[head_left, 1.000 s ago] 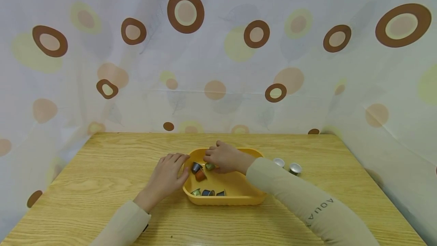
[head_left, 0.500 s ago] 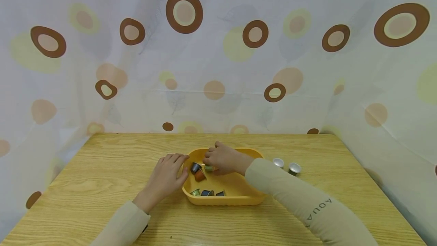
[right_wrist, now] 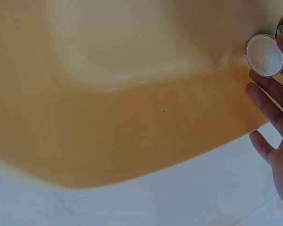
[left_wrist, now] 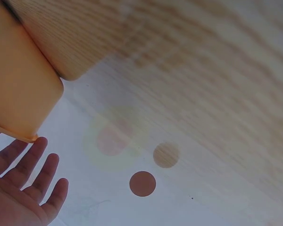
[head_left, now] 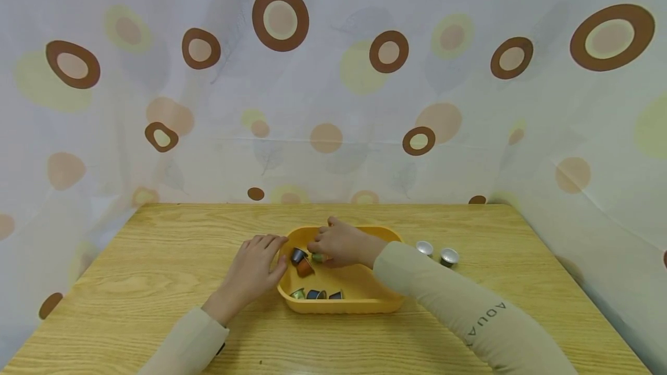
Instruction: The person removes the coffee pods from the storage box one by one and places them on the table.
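A yellow-orange plastic tray [head_left: 354, 305] holds several coffee capsules. My right hand [head_left: 344, 243] reaches into it and pinches a green coffee capsule [head_left: 318, 257] near the back left. In the right wrist view, the silver lid of a capsule [right_wrist: 265, 55] faces the camera beside the fingers. A dark capsule [head_left: 299, 255] and an orange-brown capsule [head_left: 304, 267] lie just left of that hand. My left hand [head_left: 253, 265] rests against the tray's left rim with its fingers extended; a fingertip touches the rim in the left wrist view.
Along the tray's front wall lie a light green capsule [head_left: 299, 294], a dark blue capsule [head_left: 316, 294] and another dark capsule [head_left: 337, 295]. Right of the tray, two capsules [head_left: 449, 257] stand lid up on the wooden table [head_left: 156, 259]. A patterned curtain [head_left: 333, 74] hangs behind.
The green capsule has turned onto its side at my right fingertips, which have shifted slightly left. My left hand stays at the rim.
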The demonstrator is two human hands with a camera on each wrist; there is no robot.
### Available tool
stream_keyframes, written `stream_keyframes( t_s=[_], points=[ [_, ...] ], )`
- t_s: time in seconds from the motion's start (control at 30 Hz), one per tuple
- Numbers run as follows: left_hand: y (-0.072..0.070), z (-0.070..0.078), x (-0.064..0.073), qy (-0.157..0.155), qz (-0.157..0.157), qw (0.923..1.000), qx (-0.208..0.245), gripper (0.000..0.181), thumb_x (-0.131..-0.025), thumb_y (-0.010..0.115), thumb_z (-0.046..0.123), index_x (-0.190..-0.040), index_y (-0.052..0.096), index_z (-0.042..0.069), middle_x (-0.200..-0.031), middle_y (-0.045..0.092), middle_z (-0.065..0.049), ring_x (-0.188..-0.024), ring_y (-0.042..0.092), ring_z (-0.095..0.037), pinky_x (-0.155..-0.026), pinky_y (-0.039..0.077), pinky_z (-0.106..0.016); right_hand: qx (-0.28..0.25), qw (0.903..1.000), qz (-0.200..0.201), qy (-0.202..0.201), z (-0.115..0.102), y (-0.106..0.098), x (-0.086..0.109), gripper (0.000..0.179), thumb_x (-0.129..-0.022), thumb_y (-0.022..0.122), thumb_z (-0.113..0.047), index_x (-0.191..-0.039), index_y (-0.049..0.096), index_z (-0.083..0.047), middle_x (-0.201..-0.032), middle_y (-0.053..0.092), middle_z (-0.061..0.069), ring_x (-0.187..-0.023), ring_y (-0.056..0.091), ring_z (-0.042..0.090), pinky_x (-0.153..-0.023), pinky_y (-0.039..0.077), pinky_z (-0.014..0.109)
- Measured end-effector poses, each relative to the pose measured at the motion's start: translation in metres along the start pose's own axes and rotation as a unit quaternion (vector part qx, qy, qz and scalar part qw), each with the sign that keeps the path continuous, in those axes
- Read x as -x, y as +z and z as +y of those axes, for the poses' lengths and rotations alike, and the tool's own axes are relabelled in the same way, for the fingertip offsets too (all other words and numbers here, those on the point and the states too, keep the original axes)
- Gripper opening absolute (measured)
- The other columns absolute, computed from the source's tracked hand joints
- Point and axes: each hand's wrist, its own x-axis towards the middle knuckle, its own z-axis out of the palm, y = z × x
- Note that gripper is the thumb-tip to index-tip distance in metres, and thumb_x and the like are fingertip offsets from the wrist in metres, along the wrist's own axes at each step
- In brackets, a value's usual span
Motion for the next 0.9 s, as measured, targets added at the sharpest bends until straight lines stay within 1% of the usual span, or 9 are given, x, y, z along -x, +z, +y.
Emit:
stream_keyframes(
  t_s=[0.13, 0.3, 0.53, 0.73, 0.9],
  points=[
    [-0.0002, -0.0001, -0.0001, 0.000, 0.001, 1.0000, 0.002, 0.033, -0.085, 0.059, 0.024, -0.116, 0.060, 0.012, -0.110, 0.062, -0.002, -0.104, 0.056, -0.024, -0.089, 0.044, -0.044, -0.004, 1.0000, -0.003, -0.001, -0.0006, -0.0004, -0.0004, 0.038, -0.084, 0.061, -0.043, -0.118, 0.054, -0.028, -0.105, 0.064, -0.009, -0.096, 0.057, 0.012, -0.090, 0.042, 0.037],
    [0.0008, -0.0007, -0.0001, 0.001, 0.004, 1.0000, 0.003, 0.033, -0.085, 0.059, 0.024, -0.116, 0.060, 0.012, -0.110, 0.062, -0.002, -0.104, 0.056, -0.024, -0.089, 0.044, -0.044, 0.003, 1.0000, -0.004, -0.003, -0.0022, -0.0015, -0.0007, 0.036, -0.085, 0.060, -0.042, -0.117, 0.054, -0.028, -0.102, 0.065, -0.009, -0.094, 0.057, 0.012, -0.088, 0.041, 0.037],
    [0.0017, -0.0010, -0.0001, 0.001, 0.002, 1.0000, 0.001, 0.033, -0.085, 0.059, 0.024, -0.116, 0.060, 0.013, -0.110, 0.062, -0.002, -0.104, 0.056, -0.024, -0.090, 0.044, -0.044, 0.014, 0.9998, -0.014, 0.002, -0.0034, 0.0017, -0.0019, 0.037, -0.085, 0.059, -0.043, -0.119, 0.052, -0.029, -0.103, 0.066, -0.009, -0.096, 0.058, 0.012, -0.092, 0.041, 0.038],
    [0.0015, -0.0010, 0.0001, 0.003, 0.004, 1.0000, -0.001, 0.033, -0.085, 0.059, 0.024, -0.116, 0.060, 0.012, -0.110, 0.063, -0.002, -0.103, 0.056, -0.024, -0.089, 0.044, -0.044, 0.020, 0.9991, -0.037, 0.009, -0.0039, 0.0016, -0.0028, 0.044, -0.085, 0.058, -0.044, -0.124, 0.050, -0.027, -0.108, 0.064, -0.009, -0.101, 0.057, 0.012, -0.097, 0.038, 0.040],
    [0.0015, -0.0010, 0.0000, 0.004, 0.005, 1.0000, -0.001, 0.033, -0.085, 0.059, 0.024, -0.116, 0.060, 0.012, -0.110, 0.063, -0.002, -0.103, 0.056, -0.024, -0.089, 0.044, -0.043, 0.022, 0.9989, -0.041, 0.012, -0.0048, 0.0003, -0.0026, 0.043, -0.085, 0.059, -0.044, -0.123, 0.050, -0.027, -0.108, 0.064, -0.009, -0.102, 0.057, 0.013, -0.098, 0.038, 0.040]
  ],
)
